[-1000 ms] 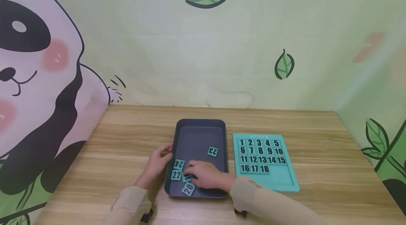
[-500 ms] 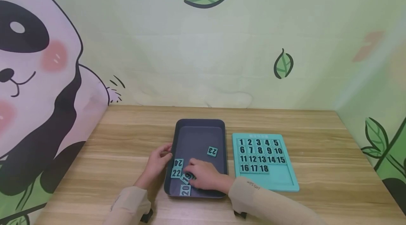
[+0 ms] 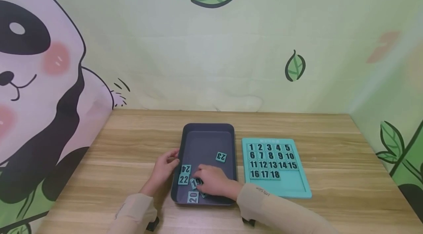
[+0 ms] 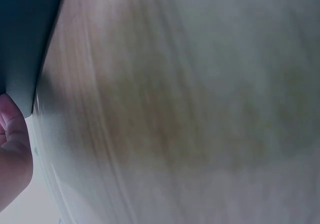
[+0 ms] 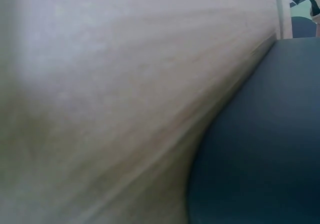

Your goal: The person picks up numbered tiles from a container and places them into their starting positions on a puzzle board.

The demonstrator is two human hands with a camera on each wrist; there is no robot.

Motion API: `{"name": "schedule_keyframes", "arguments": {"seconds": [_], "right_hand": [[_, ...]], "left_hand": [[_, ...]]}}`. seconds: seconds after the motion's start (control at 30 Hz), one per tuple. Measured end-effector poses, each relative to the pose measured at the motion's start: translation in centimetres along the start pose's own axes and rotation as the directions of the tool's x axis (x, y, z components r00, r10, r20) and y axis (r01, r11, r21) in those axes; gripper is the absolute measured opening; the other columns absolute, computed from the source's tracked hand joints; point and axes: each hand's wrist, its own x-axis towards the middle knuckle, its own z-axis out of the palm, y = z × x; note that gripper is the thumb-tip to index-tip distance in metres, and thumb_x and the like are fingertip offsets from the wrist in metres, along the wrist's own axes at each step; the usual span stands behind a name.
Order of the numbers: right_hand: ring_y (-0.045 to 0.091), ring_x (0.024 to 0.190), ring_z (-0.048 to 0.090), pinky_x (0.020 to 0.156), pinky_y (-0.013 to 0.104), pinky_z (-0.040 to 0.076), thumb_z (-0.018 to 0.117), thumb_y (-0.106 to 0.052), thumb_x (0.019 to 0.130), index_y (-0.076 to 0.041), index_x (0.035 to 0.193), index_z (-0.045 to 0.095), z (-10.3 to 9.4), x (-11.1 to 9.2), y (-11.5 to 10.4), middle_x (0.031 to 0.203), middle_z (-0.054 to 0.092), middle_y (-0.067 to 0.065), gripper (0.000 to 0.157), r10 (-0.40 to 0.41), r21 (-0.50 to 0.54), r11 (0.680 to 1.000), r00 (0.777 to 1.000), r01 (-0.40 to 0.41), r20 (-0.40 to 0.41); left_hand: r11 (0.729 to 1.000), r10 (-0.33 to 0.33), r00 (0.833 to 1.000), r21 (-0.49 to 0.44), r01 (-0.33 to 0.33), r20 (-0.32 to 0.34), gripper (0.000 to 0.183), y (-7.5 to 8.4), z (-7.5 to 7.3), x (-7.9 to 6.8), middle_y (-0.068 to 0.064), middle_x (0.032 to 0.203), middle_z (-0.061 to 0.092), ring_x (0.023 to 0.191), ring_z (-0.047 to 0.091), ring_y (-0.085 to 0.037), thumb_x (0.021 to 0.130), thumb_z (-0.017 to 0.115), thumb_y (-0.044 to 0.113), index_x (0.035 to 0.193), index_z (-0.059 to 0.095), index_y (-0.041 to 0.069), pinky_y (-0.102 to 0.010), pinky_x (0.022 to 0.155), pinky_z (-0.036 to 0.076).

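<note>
In the head view, my right hand reaches into the dark tray. Its bent fingers and thumb pinch the number 19 tile, partly covered by the fingers. Part of another tile peeks out below the hand; its number is hidden. Tiles 24, 22 and 20 lie along the tray's left side, and tile 23 is upside down farther right. My left hand rests against the outer left wall of the tray, its fingertips touching it.
Right of the tray lies a turquoise number board, with tiles 1 to 18 in ordered rows and a bare recess at its lower right. Both stand on a wooden table before a printed wall cloth.
Under my right fingers the 19 tile has turned and shifted. Tile 20 has swung round and slid toward the tray's lower left. The left hand stays put.
</note>
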Motion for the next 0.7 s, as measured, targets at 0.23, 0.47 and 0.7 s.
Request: {"name": "schedule_keyframes", "arguments": {"seconds": [0.23,0.47,0.7], "right_hand": [[0.008,0.077,0.053,0.066,0.025,0.049,0.064,-0.029,0.076,-0.017,0.106,0.064,-0.19,0.18,0.17,0.095,0.058,-0.001,0.032,0.061,-0.021,0.998,0.998,-0.062,-0.016],[0.01,0.075,0.054,0.063,0.025,0.049,0.064,-0.026,0.076,-0.015,0.106,0.064,-0.25,0.58,0.38,0.094,0.058,0.0,0.032,0.123,-0.002,0.992,0.991,-0.123,-0.045],[0.009,0.076,0.053,0.063,0.023,0.048,0.063,-0.026,0.078,-0.016,0.109,0.061,-0.15,0.72,0.68,0.093,0.056,-0.001,0.032,0.119,0.0,0.993,0.99,-0.119,-0.072]], "left_hand": [[1.0,0.009,1.0,0.009,-0.009,-0.004,0.037,0.01,0.01,-0.01,-0.018,0.108,0.057,0.095,0.057,-0.029,0.083,0.051,0.002,0.12,0.052,0.001,-0.028,0.071,0.05],[1.0,0.002,1.0,0.01,-0.002,0.004,0.038,0.08,-0.05,-0.01,-0.017,0.109,0.056,0.097,0.056,-0.029,0.083,0.05,0.003,0.121,0.051,0.002,-0.03,0.072,0.05],[1.0,0.004,1.0,0.013,-0.004,0.004,0.037,-0.12,-0.05,0.16,-0.017,0.11,0.056,0.099,0.056,-0.03,0.084,0.051,0.003,0.121,0.051,0.003,-0.032,0.076,0.05]]}}
